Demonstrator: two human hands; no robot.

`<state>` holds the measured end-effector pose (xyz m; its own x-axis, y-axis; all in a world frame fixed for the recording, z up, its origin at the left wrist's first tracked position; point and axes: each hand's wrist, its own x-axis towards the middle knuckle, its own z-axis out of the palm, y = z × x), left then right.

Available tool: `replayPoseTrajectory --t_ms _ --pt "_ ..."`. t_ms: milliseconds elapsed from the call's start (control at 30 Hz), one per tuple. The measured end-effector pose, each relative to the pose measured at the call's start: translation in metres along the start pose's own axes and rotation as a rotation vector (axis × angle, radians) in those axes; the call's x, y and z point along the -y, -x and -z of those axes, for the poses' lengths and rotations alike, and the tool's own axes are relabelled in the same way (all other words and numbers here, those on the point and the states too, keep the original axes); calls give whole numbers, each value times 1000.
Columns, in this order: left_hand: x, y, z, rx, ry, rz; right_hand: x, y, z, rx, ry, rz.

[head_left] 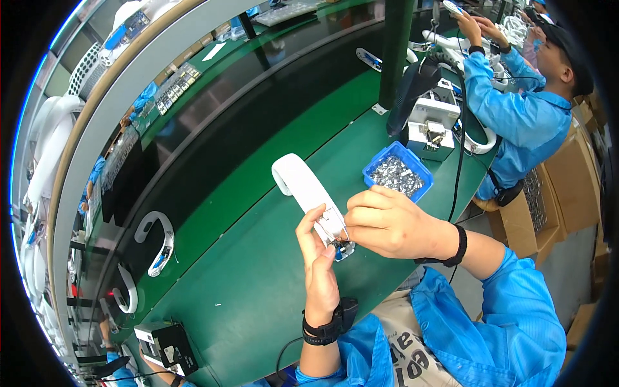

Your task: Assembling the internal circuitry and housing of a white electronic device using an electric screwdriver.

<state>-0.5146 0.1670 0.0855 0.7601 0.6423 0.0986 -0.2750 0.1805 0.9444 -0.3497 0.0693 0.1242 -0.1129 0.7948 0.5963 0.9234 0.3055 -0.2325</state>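
A white curved plastic housing [304,186] is held up over the green bench, its hooked end pointing away from me. My left hand [320,277] grips its near end between thumb and fingers. At that near end, small blue and metal parts [340,250] show inside the open housing. My right hand [390,222] is closed in a pinch against the right side of the same end. Whatever its fingertips hold is hidden. Just beyond the right hand, a blue bin [422,193] contains many small metal pieces [393,175].
Behind the bin stand a metal fixture box [431,138] and a black tool-like object [412,90]. Similar white housings [161,248] lie along the conveyor at left. Another boxed device [169,348] sits at near left. A co-worker [522,109] works at far right beside cardboard boxes [570,177].
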Motion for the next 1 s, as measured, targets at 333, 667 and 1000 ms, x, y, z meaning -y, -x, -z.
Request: replayPoseTrajectory --t_ms 333,667,1000 --pt "-2 2 -15 -90 -40 -49 14 13 -25 -129 -1051 -710" --pt "-4 5 -18 -155 -96 -51 6 -1 -28 76 -1392 -866" --pt "-8 2 -22 -197 -119 -91 12 -4 -22 68 -1341 -808"
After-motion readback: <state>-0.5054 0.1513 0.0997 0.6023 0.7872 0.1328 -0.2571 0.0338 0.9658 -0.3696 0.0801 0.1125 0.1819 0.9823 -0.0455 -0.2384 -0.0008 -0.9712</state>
